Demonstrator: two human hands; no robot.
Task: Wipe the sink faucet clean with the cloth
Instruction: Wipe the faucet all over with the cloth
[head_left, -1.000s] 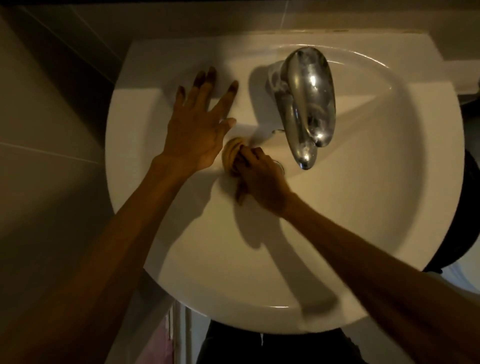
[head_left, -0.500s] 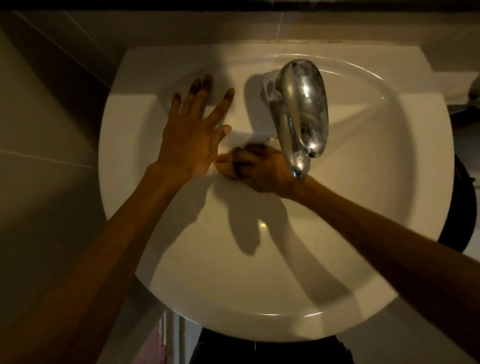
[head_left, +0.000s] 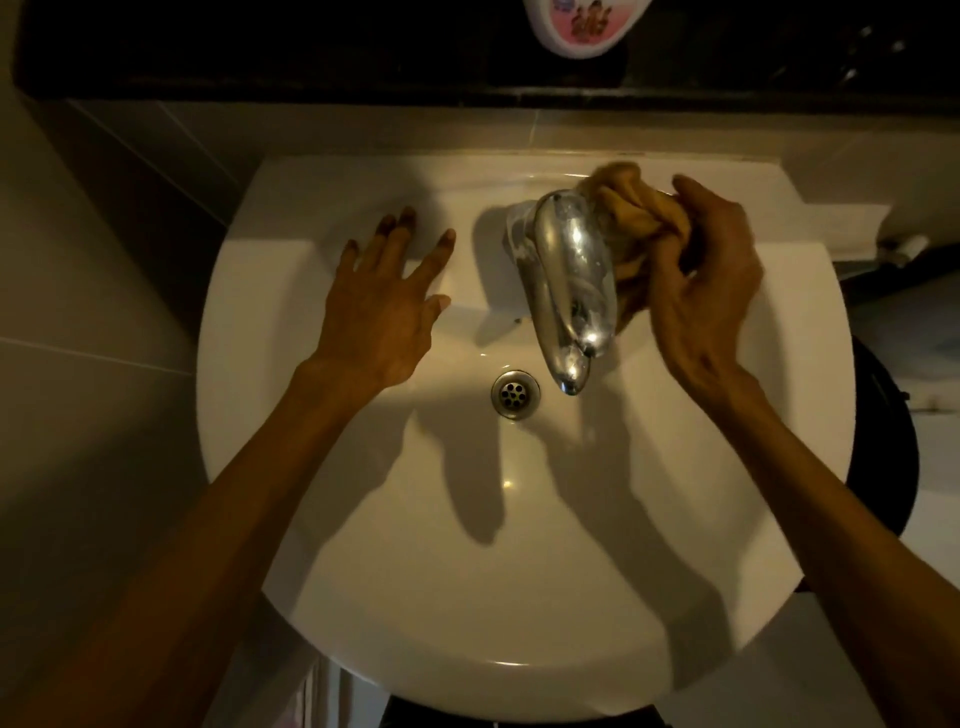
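A bunched yellow cloth (head_left: 641, 218) is gripped by the right hand (head_left: 706, 280), fingers curled round it, and is pressed against the right side of the faucet (head_left: 569, 280). The left hand (head_left: 379, 306) is laid flat on the sink (head_left: 519, 597) rim left of the faucet, fingers spread and straight, nothing held. The chrome faucet is mounted at the back of the sink; its long axis runs from the back rim toward the person, with the spout tip pointed down over the basin, just right of the drain (head_left: 515, 394). A pink-and-white container (head_left: 582, 26) is seen on the dark ledge (head_left: 311, 67) above.
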